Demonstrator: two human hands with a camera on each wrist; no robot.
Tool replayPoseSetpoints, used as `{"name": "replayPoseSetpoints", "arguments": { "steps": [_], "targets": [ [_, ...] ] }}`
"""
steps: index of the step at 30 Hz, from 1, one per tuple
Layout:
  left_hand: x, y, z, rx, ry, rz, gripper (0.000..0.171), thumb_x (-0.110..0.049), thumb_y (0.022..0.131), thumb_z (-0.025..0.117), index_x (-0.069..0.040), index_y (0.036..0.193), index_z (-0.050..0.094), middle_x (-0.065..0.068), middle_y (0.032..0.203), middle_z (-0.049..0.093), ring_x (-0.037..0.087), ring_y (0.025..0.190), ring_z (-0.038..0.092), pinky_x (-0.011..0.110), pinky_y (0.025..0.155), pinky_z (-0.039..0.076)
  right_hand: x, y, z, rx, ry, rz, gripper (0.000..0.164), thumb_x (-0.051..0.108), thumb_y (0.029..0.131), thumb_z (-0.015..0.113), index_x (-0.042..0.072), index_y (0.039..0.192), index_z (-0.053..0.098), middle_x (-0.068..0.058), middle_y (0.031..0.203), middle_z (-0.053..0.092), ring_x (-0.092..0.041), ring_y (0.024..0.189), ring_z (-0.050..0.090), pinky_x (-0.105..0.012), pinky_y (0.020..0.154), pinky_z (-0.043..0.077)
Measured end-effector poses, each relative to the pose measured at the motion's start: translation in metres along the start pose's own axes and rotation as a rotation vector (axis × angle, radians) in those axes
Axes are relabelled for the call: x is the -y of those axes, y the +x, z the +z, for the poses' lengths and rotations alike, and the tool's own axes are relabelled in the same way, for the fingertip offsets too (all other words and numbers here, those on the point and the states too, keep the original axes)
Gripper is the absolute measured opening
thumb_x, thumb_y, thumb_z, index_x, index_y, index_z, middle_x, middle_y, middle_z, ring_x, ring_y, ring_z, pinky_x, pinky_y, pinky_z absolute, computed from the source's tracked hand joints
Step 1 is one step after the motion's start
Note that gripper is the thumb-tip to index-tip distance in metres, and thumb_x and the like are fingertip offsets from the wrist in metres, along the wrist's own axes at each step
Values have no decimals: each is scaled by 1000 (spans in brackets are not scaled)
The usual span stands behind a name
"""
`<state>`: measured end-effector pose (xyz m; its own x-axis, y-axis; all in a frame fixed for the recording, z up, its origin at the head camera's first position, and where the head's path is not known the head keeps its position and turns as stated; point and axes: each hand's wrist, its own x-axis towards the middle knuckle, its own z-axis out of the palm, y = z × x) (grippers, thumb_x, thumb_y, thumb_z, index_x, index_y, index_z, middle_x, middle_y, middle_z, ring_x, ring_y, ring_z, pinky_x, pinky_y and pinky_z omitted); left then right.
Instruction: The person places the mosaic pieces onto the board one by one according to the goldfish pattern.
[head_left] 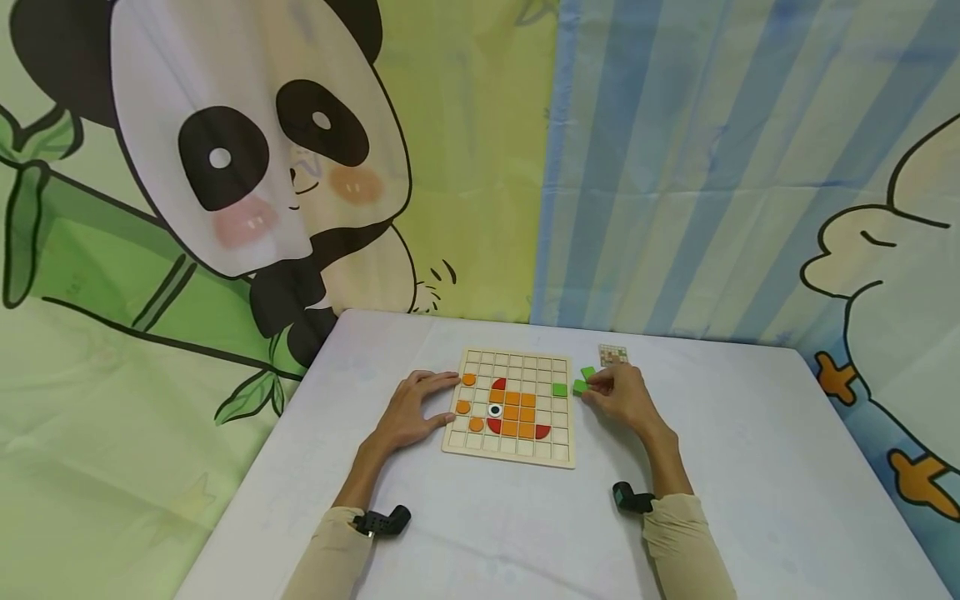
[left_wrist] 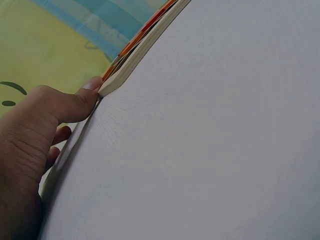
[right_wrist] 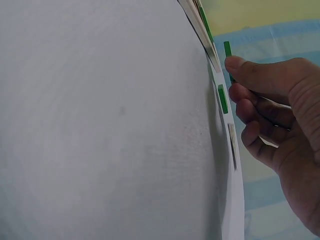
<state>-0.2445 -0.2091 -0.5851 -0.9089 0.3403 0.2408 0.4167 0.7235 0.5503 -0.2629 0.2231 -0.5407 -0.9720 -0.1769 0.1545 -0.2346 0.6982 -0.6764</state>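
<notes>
A wooden grid board (head_left: pixel 510 458) lies on the table with a fish-like pattern of orange squares (head_left: pixel 520 414), red quarter-round pieces (head_left: pixel 542 432) and an eye tile (head_left: pixel 495 411). Three orange discs (head_left: pixel 476 425) sit near its left side, and one green square (head_left: pixel 559 390) near its right side. At the left edge, my left hand (head_left: pixel 408 412) touches the board with thumb and fingers spread. Just off the right edge, my right hand (head_left: pixel 621 395) pinches a green square tile (right_wrist: pixel 227 48) between thumb and finger, raised above the table. Another green tile (right_wrist: pixel 223 99) lies on the table below.
A small patterned card (head_left: pixel 612 355) lies behind the right hand. The table (head_left: pixel 750 467) has a white cover. Behind it hangs a curtain (head_left: pixel 480 167) with a panda drawing and blue stripes. Both wrists carry black cameras (head_left: pixel 384 522).
</notes>
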Motion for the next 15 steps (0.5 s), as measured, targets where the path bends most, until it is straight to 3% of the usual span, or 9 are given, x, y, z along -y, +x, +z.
{"name": "replayPoseSetpoints", "arguments": {
  "steps": [8, 15],
  "targets": [
    [0, 0, 0, 6, -2, -4, 67, -36, 91, 89, -30, 153, 65, -10, 162, 61, 27, 144, 52, 60, 120, 41, 3, 3, 4, 0, -16, -61, 22, 4, 86, 91, -4, 106, 85, -10, 87, 80, -15, 73, 65, -38, 82, 56],
    [0, 0, 0, 1, 5, -1, 67, -35, 91, 89, -30, 153, 65, -9, 162, 61, 28, 144, 52, 60, 120, 41, 7, 7, 7, 44, 21, -153, 22, 2, 86, 90, -5, 106, 84, -12, 91, 81, -13, 73, 66, -25, 65, 53]
  ]
}}
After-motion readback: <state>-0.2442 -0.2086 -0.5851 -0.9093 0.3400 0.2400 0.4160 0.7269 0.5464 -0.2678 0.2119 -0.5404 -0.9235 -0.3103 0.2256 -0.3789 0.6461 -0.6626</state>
